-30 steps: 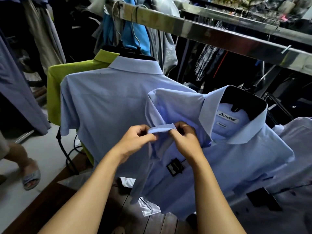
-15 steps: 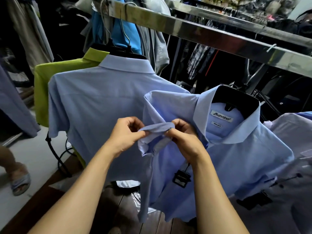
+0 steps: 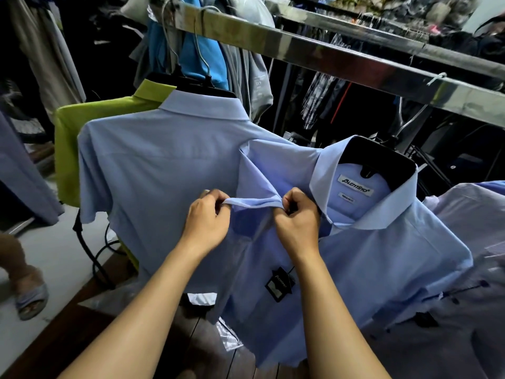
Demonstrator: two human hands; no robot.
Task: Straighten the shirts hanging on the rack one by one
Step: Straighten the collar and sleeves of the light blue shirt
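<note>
You stand in a clothing stall. A metal rail (image 3: 328, 58) slopes across the top of the view from upper left to right, with more garments hung behind it. Dark floor boards (image 3: 196, 346) lie below, and a paler floor (image 3: 54, 255) lies to the left.

The shirt (image 3: 382, 255) in work is light blue and short-sleeved. It hangs at centre right on a black hanger (image 3: 382, 157), with its front toward you. Its collar is open on a label reading BLENTINO.

Both of your hands hold the hem (image 3: 254, 202) of the sleeve nearest you:
- Left hand (image 3: 207, 222): its fingers (image 3: 217, 202) pinch the left end of the hem.
- Right hand (image 3: 297, 225): its fingers (image 3: 289, 201) are curled tight around the right end, just beside the collar.

The hem runs taut and nearly level between the two hands. The sleeve cloth above it creases up toward the shoulder.

A black tag (image 3: 279, 284) hangs on a cord against the shirt front, below your right wrist.

A second shirt (image 3: 153, 165), also light blue, hangs just to the left with its back toward you. The sleeve in work overlaps it. A green shirt (image 3: 73, 127) hangs behind the second shirt, and a pale shirt (image 3: 470, 214) hangs at the right edge.

At lower left, another person's foot (image 3: 31, 299) in a sandal rests on the paler floor.
</note>
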